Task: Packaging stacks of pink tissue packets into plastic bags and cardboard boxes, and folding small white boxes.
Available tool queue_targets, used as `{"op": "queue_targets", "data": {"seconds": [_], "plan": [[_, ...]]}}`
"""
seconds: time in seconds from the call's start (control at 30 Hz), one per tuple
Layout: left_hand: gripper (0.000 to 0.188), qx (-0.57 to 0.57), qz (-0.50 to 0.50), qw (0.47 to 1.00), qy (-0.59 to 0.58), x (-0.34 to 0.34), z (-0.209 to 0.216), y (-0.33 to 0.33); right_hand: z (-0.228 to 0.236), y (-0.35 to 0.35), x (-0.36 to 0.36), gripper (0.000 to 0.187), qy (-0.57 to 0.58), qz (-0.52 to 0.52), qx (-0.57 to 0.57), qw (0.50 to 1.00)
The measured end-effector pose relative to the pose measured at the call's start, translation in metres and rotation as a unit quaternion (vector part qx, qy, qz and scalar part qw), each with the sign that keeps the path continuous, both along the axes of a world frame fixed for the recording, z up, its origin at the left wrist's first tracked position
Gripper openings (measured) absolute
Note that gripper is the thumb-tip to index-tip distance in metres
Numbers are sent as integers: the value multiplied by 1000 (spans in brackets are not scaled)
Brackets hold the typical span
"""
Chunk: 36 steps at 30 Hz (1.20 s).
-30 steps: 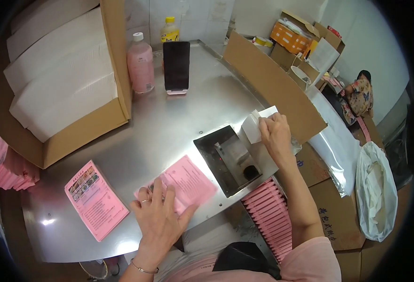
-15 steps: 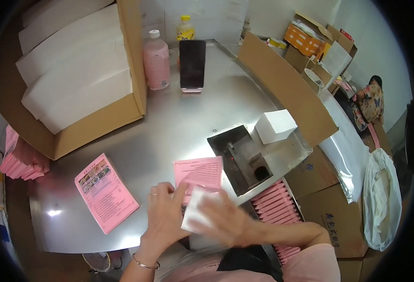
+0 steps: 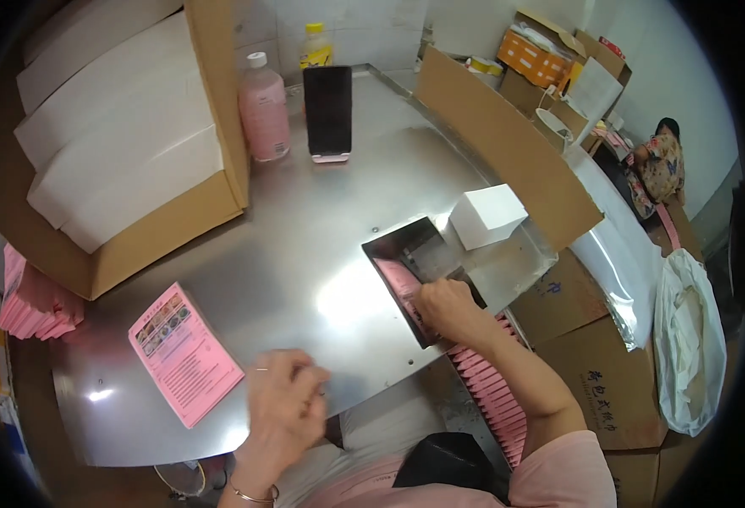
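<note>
My right hand (image 3: 450,311) reaches into the dark rectangular opening (image 3: 427,241) in the metal table, its fingers closed on a pink printed paper packet (image 3: 398,279). That packet stands along the left wall of the opening, and the hand hides its near end. Close to the table's front edge, my left hand (image 3: 286,405) is held with curled fingers, slightly blurred, and no object shows in it. Left of it lies a stack of pink printed sheets (image 3: 186,356). Just beyond the opening sits a white block of paper napkins (image 3: 488,217).
A big cardboard box (image 3: 169,218) with white paper stacks takes up the back left. A phone (image 3: 328,112) on a stand and a pink bottle (image 3: 265,110) stand behind. Pink packets (image 3: 492,385) line a tray below the table. Another person (image 3: 658,165) sits far right.
My right hand has moved from the front of the table to the opening, with the pink packet now inside it. The white piece and pink sheet no longer lie before me; my left hand has curled.
</note>
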<state>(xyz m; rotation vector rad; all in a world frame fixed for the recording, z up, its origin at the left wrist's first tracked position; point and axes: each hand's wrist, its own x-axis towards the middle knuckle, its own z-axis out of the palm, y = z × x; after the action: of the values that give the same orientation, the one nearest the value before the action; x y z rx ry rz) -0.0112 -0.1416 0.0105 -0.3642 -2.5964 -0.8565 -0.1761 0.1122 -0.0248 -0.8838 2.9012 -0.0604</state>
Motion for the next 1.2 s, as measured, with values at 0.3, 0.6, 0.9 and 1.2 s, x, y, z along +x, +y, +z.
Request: {"op": "queue_targets", "data": {"seconds": [0.3,0.6,0.9,1.2], "plan": [[20,-144,354,921,-69,26,-13,-102,35,51,-56,18,402,-120,-110,901],[32,21,162,977,-137,-11,1,-6,31,58,-57,19,360,-145,-245,889],[73,-68,32,996,-43,-22,-22,29,24,-43,97,37,143,329,-276,892],[69,-130,100,982,-97,-28,-17,37,31,-55,61,22,184,239,-318,899]]}}
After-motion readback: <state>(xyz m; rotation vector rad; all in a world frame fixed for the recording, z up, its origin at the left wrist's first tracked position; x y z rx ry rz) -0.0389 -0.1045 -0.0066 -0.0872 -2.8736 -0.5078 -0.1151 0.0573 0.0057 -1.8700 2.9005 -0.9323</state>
